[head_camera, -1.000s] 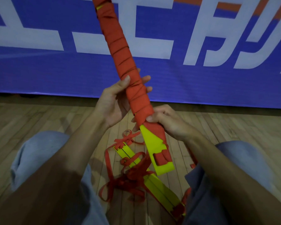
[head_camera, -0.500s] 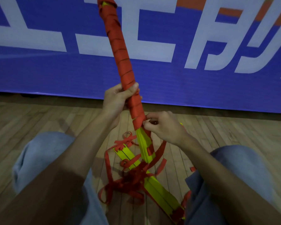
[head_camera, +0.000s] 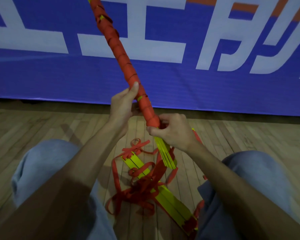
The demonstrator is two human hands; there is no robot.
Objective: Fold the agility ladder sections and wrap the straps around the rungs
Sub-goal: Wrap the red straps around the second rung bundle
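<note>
A long bundle of yellow rungs wrapped in red strap (head_camera: 119, 49) slants up from my lap to the top of the view. My left hand (head_camera: 122, 106) grips it mid-length, thumb lying along the wrap. My right hand (head_camera: 171, 131) holds the lower end of the wrap, fingers curled round the bundle where bare yellow rung ends (head_camera: 164, 153) stick out below. More yellow rungs (head_camera: 170, 200) lie on the floor between my knees under a tangle of loose red strap (head_camera: 139, 187).
I sit on a wooden plank floor (head_camera: 42, 129) with my knees in light blue trousers (head_camera: 42, 163) on either side of the pile. A blue banner with large white characters (head_camera: 180, 80) stands close ahead.
The bundle has turned so its yellow end shows edge-on, and tilted further left. My left thumb now lies along the wrap and my right hand has closed round the lower end.
</note>
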